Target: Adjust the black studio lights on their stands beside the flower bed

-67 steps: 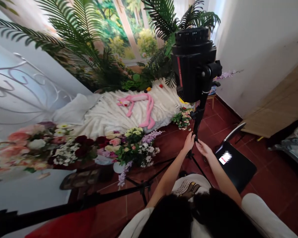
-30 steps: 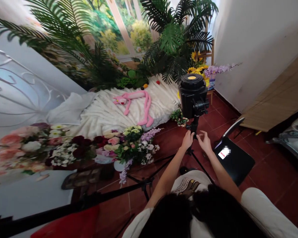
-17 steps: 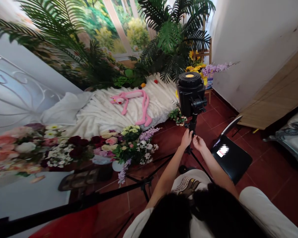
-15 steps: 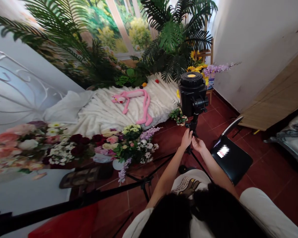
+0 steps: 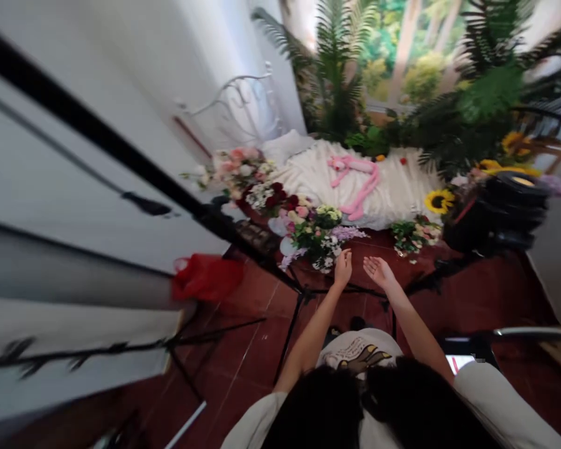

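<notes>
My left hand (image 5: 343, 268) is raised in front of me, near the white and lilac flowers (image 5: 327, 246), with nothing seen in it and its fingers apart. To its right my right hand (image 5: 378, 270) is spread, palm partly up, and holds nothing. A gap separates the two hands. Right of them the black studio lamp (image 5: 498, 212) stands tilted on its stand, touched by neither hand. Beyond the flowers a pink plush toy (image 5: 355, 181) lies on a white draped cloth (image 5: 402, 190).
Black stand poles (image 5: 243, 240) cross the left side and centre. A red bag (image 5: 208, 277) lies at left. A black chair (image 5: 472, 346) with a phone on it is at lower right. Sunflowers (image 5: 439, 201) and palm leaves stand behind.
The view has swung left. My hands have come away from the lamp's stand and moved apart. The lamp now appears farther right, and the red bag shows more fully.
</notes>
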`<state>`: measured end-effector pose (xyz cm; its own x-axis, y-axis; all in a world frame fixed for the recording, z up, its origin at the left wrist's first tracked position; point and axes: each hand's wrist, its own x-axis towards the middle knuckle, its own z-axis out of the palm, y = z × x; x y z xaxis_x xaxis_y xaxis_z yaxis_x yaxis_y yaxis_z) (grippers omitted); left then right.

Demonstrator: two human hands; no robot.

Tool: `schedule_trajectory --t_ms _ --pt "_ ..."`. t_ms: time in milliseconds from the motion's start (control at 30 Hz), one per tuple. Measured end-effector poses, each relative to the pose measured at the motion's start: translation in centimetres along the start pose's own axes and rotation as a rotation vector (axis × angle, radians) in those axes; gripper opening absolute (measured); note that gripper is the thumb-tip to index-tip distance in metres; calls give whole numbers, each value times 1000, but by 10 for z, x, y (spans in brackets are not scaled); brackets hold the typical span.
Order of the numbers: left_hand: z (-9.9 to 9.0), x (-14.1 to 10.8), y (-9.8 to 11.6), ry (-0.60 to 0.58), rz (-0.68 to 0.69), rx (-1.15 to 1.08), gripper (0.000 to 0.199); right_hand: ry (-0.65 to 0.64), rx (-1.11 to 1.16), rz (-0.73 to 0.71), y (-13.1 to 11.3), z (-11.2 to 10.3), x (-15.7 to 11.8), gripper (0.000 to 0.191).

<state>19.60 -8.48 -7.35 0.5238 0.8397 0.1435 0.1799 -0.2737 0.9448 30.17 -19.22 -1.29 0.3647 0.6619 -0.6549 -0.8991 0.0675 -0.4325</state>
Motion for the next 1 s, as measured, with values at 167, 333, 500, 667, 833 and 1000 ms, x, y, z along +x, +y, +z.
schedule_trajectory --t_ms 167,333,500,667,833,1000 --pt "-80 -8 -24 271 -88 47 41 -117 -168 119 35 61 23 14" --pt "-135 -29 -41 479 -140 99 40 -184 -292 225 74 105 35 13" --pt "-164 -42 -41 579 -184 127 41 -248 -390 293 104 128 42 12" --pt "-185 -43 -24 803 -206 229 44 -383 -696 309 118 162 55 7" --pt "-205 -25 -1 846 -103 183 50 -670 -1088 246 123 250 80 7" --pt "-219 -8 2 774 -79 173 49 -648 -1521 454 121 326 102 13"
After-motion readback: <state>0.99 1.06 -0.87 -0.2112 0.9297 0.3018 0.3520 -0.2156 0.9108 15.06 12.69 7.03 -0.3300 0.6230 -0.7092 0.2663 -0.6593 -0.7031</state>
